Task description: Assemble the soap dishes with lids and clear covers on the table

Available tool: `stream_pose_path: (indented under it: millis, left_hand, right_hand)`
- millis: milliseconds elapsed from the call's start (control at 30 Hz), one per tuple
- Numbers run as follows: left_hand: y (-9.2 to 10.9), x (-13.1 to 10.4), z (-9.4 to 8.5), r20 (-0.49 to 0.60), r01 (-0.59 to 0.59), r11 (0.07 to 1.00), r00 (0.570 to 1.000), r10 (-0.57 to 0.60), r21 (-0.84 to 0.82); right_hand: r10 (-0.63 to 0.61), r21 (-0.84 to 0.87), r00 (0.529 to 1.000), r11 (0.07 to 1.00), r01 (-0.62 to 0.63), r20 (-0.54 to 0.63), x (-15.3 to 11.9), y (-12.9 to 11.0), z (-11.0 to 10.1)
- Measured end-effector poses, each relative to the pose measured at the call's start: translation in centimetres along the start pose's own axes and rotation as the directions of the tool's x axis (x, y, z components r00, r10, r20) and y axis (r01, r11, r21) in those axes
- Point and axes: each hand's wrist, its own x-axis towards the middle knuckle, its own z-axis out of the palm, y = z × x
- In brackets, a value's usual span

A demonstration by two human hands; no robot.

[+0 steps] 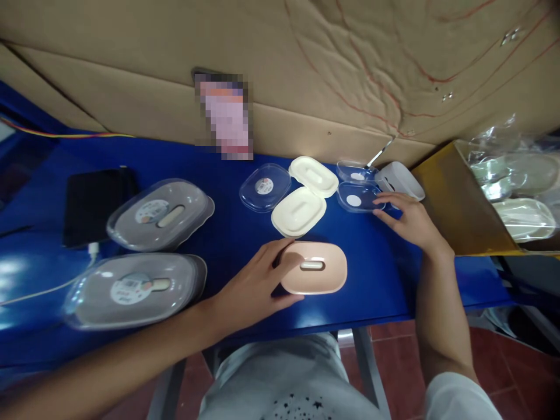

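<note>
A peach-coloured plastic box [335, 280] with a lid lies on the blue table in front of me. My left hand [266, 277] grips its left end, fingers along the far side and thumb at the near side. Farther right, my right hand [405, 219] pinches the right edge of a clear plastic lid [365, 203] bearing a round white sticker. Behind that lid is another clear lid [347, 169]. Two cream plastic lids [298, 211] lie beyond the peach box, and a clear lid with a printed label [258, 189] is to their left.
Stacked grey boxes under clear lids [175, 233] stand at the left, beside a black device [90, 204] with a white cable. A cardboard box [464, 216] of bagged pieces is at the right. A white piece [405, 178] leans near it. Cardboard [153, 76] covers the back.
</note>
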Motion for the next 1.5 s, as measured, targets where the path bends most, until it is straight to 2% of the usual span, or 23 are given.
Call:
stream_pose_path:
  millis: [67,133,200,300,367,467,567,700,833,967,1000,1067,1100,1133,1167,1233,1300,1333,1400,1500]
  left_hand:
    - [0.2,0.0,0.0,0.003,0.031,1.000,1.000,-0.031,0.006]
    - [0.4,0.1,-0.1,-0.007,0.070,0.998,0.998,-0.070,0.001]
    - [0.4,0.1,0.0,-0.019,0.097,0.995,0.995,-0.097,-0.009]
    - [0.2,0.1,0.0,-0.036,0.107,0.994,0.994,-0.108,-0.034]
    - [-0.1,0.1,0.0,-0.056,0.099,0.994,0.993,-0.101,-0.046]
    - [-0.4,0.0,-0.1,-0.108,0.051,0.999,0.993,-0.052,-0.011]
    - [-0.5,0.1,-0.6,-0.138,-0.062,0.993,0.988,0.075,0.099]
    - [-0.6,0.4,-1.2,-0.045,-0.227,0.949,0.969,0.242,0.219]
    - [-0.8,0.2,-1.2,-0.013,-0.255,0.918,0.962,0.272,0.303]
    - [-0.8,-0.1,-1.0,0.042,-0.319,0.874,0.944,0.327,0.367]
    - [-0.7,-0.1,-1.0,0.052,-0.324,0.875,0.943,0.328,0.360]
    - [-0.5,0.0,-1.0,0.058,-0.324,0.889,0.945,0.323,0.323]
    - [-0.3,0.0,-1.0,0.056,-0.324,0.898,0.945,0.323,0.297]
    - [-0.2,0.1,-1.0,0.053,-0.324,0.906,0.945,0.322,0.273]
    - [-0.1,0.1,-1.0,0.050,-0.322,0.912,0.946,0.320,0.254]
    - [0.1,0.1,-1.1,0.041,-0.312,0.921,0.950,0.311,0.232]
    - [0.2,0.1,-1.2,0.030,-0.287,0.931,0.957,0.288,0.227]
    - [0.1,0.1,-1.3,0.022,-0.269,0.936,0.962,0.271,0.229]
    - [0.1,0.1,-1.3,-0.001,-0.230,0.944,0.972,0.237,0.237]
    - [0.0,0.2,-1.1,-0.027,-0.192,0.954,0.979,0.203,0.231]
  right_hand:
    - [-0.011,-0.027,1.000,1.000,0.012,0.023,-0.4,-1.3,-0.2]
    - [-0.043,-0.015,0.999,0.999,0.043,0.031,-0.9,-3.7,-0.4]
    - [-0.124,0.063,0.984,0.991,0.117,0.124,-1.5,-6.7,-0.2]
    - [-0.303,0.195,0.892,0.949,0.249,0.335,-2.4,-10.5,1.1]
    - [-0.383,0.219,0.849,0.921,0.322,0.364,-2.8,-11.8,2.2]
    - [-0.450,0.197,0.838,0.892,0.406,0.309,-3.2,-12.0,3.5]
    - [-0.477,0.143,0.833,0.879,0.455,0.280,-3.5,-11.8,3.6]
    - [-0.527,0.091,0.812,0.848,0.522,0.251,-3.9,-12.7,3.5]
    - [-0.609,0.119,0.744,0.790,0.602,0.276,-4.1,-14.0,4.6]
    - [-0.633,0.203,0.738,0.774,0.599,0.236,-3.6,-13.4,4.4]
    - [-0.623,0.218,0.757,0.781,0.586,0.198,-3.2,-12.6,4.0]
    - [-0.504,0.148,0.861,0.859,0.490,0.075,-2.3,-10.1,2.7]
    - [-0.370,0.050,0.929,0.928,0.370,-0.012,-1.8,-8.5,2.1]
    - [-0.194,-0.060,0.972,0.980,0.187,-0.136,-1.3,-6.8,1.5]
    - [-0.035,-0.152,0.970,0.988,-0.002,-0.240,-0.9,-5.0,1.1]
    - [0.214,-0.251,0.914,0.917,-0.310,-0.345,-0.2,-1.6,0.7]
    - [0.374,-0.264,0.862,0.842,-0.471,-0.343,0.1,1.0,0.6]
    - [0.413,-0.246,0.845,0.828,-0.504,-0.338,0.2,1.9,0.5]
    - [0.403,-0.181,0.837,0.852,-0.491,-0.371,0.1,2.5,0.2]
    - [0.237,-0.107,0.826,0.936,-0.334,-0.512,-0.3,0.4,-0.2]
